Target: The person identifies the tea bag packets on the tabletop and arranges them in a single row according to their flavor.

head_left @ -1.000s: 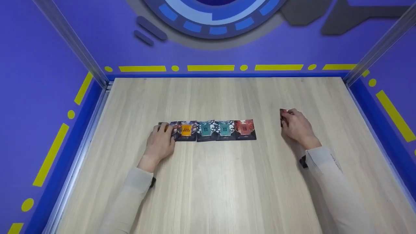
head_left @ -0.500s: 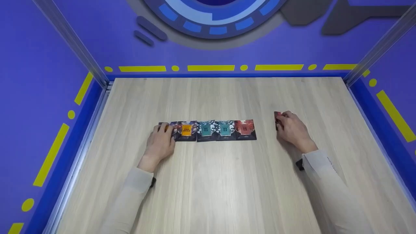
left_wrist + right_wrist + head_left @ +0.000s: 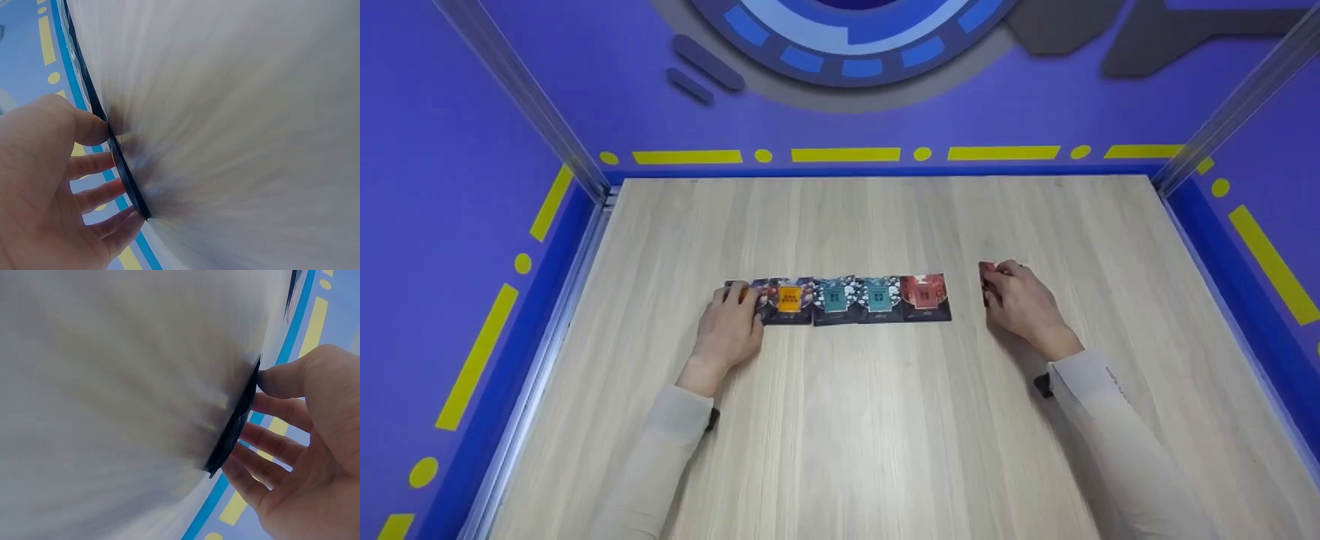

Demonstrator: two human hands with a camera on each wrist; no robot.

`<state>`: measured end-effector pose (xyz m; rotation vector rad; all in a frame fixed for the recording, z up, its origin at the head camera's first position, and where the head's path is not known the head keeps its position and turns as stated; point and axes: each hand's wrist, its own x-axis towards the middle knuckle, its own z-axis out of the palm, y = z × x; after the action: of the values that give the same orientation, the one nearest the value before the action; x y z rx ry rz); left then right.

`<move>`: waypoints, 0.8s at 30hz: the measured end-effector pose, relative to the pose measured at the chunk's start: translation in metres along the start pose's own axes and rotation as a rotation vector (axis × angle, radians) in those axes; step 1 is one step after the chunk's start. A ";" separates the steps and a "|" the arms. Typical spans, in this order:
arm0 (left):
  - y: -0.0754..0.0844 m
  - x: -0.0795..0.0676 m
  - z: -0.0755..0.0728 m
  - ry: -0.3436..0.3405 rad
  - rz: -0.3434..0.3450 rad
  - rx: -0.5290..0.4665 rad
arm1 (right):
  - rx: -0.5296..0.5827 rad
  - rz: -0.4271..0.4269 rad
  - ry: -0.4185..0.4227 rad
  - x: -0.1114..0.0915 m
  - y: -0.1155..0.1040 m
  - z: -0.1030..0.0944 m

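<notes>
Several flat, dark square packets with printed pictures lie edge to edge in a row. Two have orange labels, the covered left-end packet (image 3: 765, 296) and its neighbour, an orange-label packet (image 3: 789, 300). Then come two teal-label packets (image 3: 835, 300) and a red-label packet (image 3: 926, 298) at the right end. My left hand (image 3: 727, 328) rests on the left-end packet, hiding much of it, thumb and fingertips on its top in the left wrist view. My right hand (image 3: 1026, 307) touches another red packet (image 3: 233, 430) from above, fingers fairly straight, a short gap right of the row.
The pale wooden table (image 3: 847, 420) reaches to a blue-purple back wall (image 3: 847, 120) with yellow dashes. Matching side walls and metal posts (image 3: 521, 97) stand left and right.
My right hand has moved leftward and slightly nearer with the red packet, closing much of the gap to the row. My left hand and the row have stayed in place.
</notes>
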<state>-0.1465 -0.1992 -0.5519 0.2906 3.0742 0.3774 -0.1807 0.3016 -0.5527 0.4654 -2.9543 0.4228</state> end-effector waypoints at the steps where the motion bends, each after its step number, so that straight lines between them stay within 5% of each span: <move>1: 0.000 0.000 0.000 0.002 0.000 0.001 | 0.001 -0.001 -0.002 0.000 -0.001 0.000; 10: 0.000 0.000 -0.001 -0.010 -0.004 -0.012 | 0.020 -0.030 0.006 -0.002 -0.010 0.004; 24: 0.000 -0.001 -0.001 0.001 0.009 0.002 | 0.020 0.002 -0.090 -0.004 -0.021 0.005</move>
<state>-0.1458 -0.1995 -0.5507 0.3039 3.0751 0.3742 -0.1703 0.2823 -0.5523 0.4960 -3.0396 0.4435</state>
